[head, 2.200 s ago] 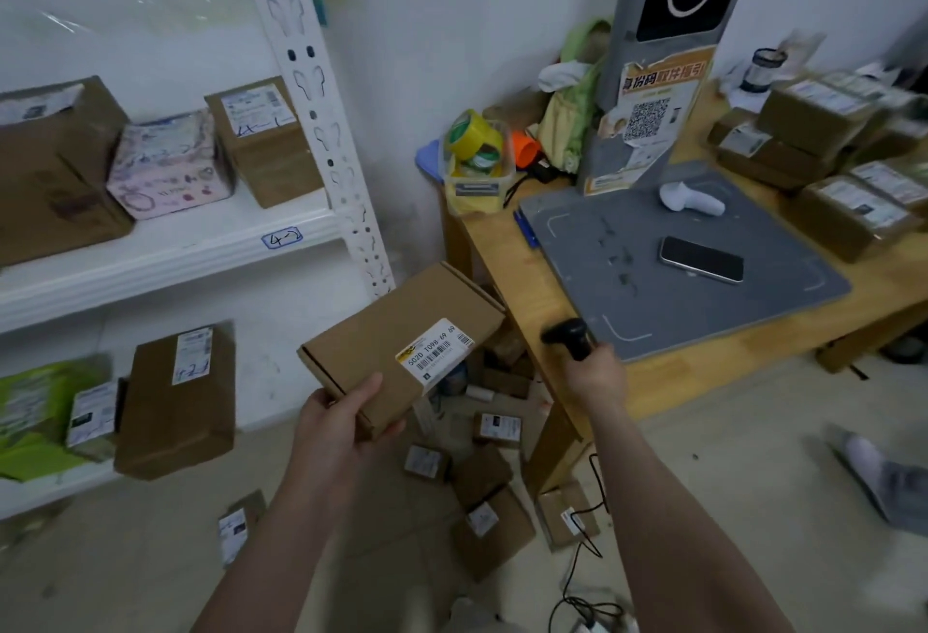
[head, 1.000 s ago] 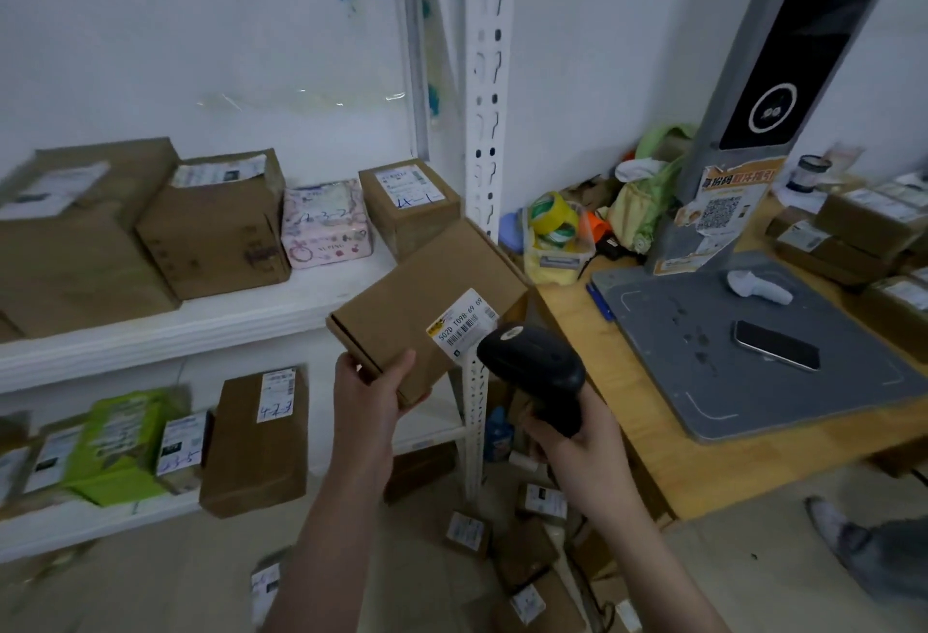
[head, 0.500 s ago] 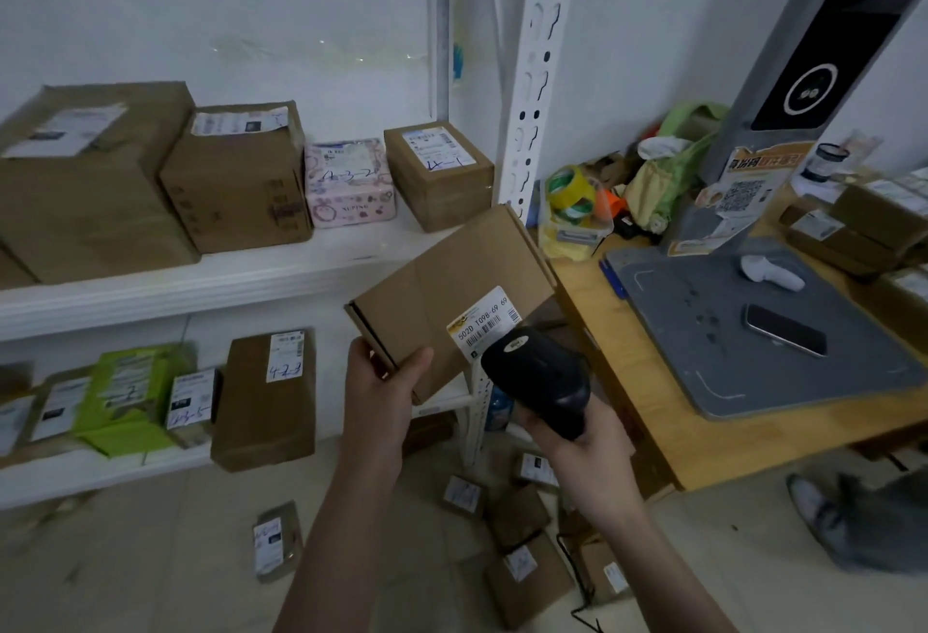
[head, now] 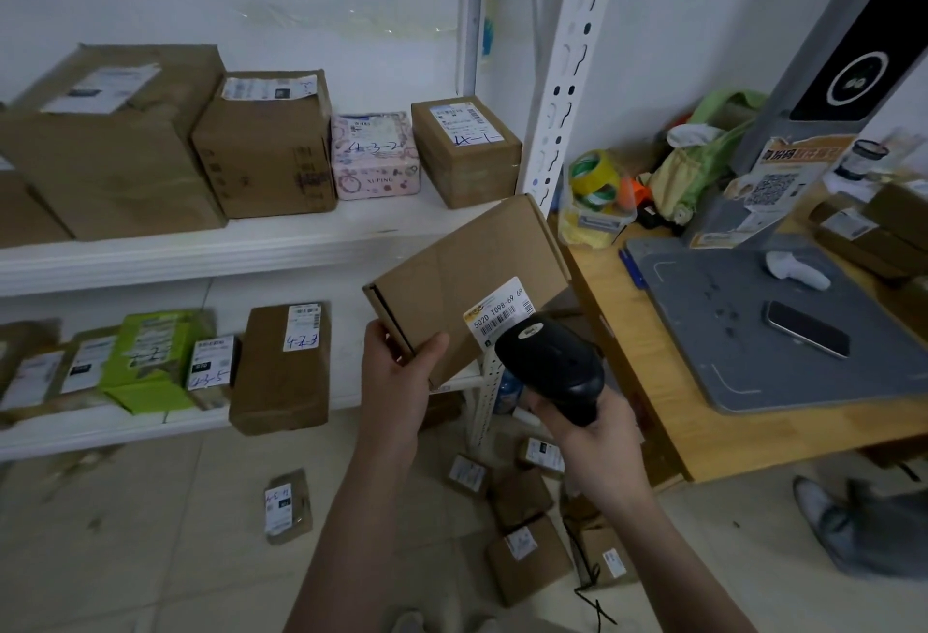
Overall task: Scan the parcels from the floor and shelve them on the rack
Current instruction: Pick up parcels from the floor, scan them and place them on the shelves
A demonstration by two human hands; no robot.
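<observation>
Between rack (head: 567,79) and table (head: 703,441), mid-view: my left hand (head: 396,381) grips box (head: 452,270) at near-left corner, fingers (head: 432,348) clamped on it. Box tilted, held in air in front of shelf (head: 251,245) edge, label (head: 497,313) on near-right part facing me. My right hand (head: 582,424) wraps scanner (head: 552,361) handle, scanner head just beside label; touching or not, can't tell. Parcels (head: 527,557) lie scattered on floor (head: 150,532) below hands. Phone (head: 808,329) on table, far right.

One head camera looks forward and down, near the rack (head: 201,258)
</observation>
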